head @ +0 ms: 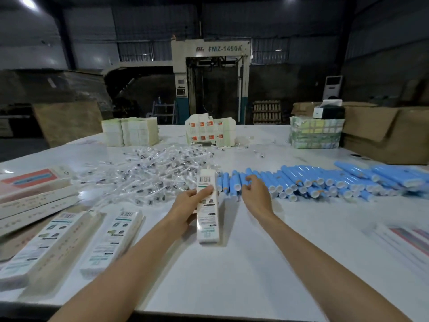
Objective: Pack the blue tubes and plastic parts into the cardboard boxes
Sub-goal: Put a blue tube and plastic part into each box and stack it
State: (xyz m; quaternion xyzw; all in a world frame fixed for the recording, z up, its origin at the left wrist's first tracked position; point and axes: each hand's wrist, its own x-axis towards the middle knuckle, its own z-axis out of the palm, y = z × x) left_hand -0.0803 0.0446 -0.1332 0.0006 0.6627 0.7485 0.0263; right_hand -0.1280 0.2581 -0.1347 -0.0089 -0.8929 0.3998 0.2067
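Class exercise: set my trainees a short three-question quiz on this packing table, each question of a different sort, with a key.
1. True or false: the left hand holds a barcoded carton.
2. Fill in: seen by the person, the pile of clear plastic parts lies to the ____ of the blue tubes.
3. The right hand reaches to: A) the plastic parts, B) the blue tubes, C) the bundled stacks at the back.
Key: 1 true; 2 left; 3 B.
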